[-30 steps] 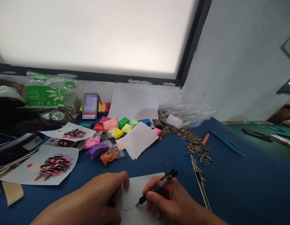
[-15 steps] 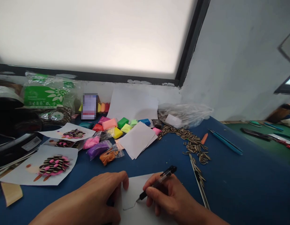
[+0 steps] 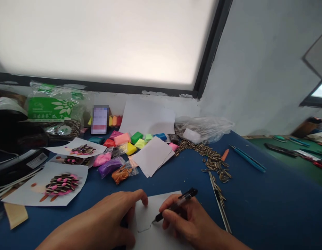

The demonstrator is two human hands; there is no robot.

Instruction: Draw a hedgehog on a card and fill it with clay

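My right hand [image 3: 183, 217] grips a black pen [image 3: 175, 206] with a clear barrel. Its tip touches a white sheet of paper [image 3: 161, 239] at the end of a short, bent dark line. My left hand [image 3: 114, 217] lies across the sheet's left side, with thumb and bent index finger apart; its other fingers are mostly hidden. To the left are paper cards, the nearest one [image 3: 77, 170] bearing a hedgehog figure [image 3: 62, 184] covered in striped seeds and pink dots. A utility knife [image 3: 220, 205] lies right of my right hand.
Coloured clay packs, including a purple one [image 3: 111, 167], lie beyond my hands beside blank paper pieces [image 3: 151, 156]. Sunflower seeds [image 3: 199, 149] spill from a clear bag [image 3: 207, 128]. Blue tweezers [image 3: 248, 158] lie right. A seed bag [image 3: 56, 107] and a phone [image 3: 99, 119] stand at the back.
The view has shifted slightly. My left index finger sits a little farther right over the sheet. The pen tip has barely moved and stays at the end of the drawn line.
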